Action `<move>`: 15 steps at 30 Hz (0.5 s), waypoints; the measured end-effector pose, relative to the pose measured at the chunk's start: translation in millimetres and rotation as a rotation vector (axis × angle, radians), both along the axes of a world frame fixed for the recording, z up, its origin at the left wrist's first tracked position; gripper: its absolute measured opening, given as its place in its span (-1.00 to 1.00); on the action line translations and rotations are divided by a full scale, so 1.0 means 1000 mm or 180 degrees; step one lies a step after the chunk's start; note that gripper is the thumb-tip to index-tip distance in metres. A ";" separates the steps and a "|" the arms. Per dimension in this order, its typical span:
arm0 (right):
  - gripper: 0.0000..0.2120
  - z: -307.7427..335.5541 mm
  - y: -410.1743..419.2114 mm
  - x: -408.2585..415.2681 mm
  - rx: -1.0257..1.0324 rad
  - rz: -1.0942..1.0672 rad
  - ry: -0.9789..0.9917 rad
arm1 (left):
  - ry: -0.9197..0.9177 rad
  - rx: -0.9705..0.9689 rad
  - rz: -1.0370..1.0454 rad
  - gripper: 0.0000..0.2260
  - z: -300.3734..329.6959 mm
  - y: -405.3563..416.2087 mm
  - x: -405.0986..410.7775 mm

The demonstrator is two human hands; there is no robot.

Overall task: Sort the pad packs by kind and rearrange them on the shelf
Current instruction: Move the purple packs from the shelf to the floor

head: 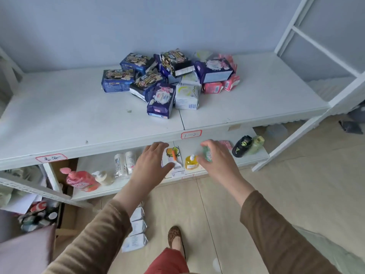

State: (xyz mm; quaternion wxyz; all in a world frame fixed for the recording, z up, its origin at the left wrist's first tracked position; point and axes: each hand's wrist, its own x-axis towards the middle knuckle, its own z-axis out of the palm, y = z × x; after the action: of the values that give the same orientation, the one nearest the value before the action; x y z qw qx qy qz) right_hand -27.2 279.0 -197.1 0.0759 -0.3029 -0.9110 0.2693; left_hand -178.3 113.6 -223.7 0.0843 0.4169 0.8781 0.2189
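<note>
The pad packs (169,78) lay in a loose heap toward the back of the white shelf (59,115), near the pale blue wall (138,22): dark blue packs on the left, purple ones in the middle and front, white ones beside them, pink ones on the right. Both hands were out in front of the shelf's edge, well short of the heap. The left hand (152,161) was spread with relaxed fingers and held nothing; the right hand (215,155) was also loosely open and empty. On the lower shelf (94,192) stood a pink bottle (81,179), a yellow bottle (191,162) and a black bottle (242,145). The floor (276,184) was pale tile.
</note>
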 end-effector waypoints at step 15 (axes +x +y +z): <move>-0.60 0.051 0.165 -0.124 0.0219 0.0381 0.0449 | 0.0166 0.0170 0.0378 -0.48 0.047 0.141 -0.115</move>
State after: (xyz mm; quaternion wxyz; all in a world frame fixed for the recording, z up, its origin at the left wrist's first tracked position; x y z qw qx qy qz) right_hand -151.2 444.3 -146.2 0.1339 -0.2255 -0.9286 0.2625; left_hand -293.6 254.4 -177.2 0.0371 0.3719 0.8970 0.2360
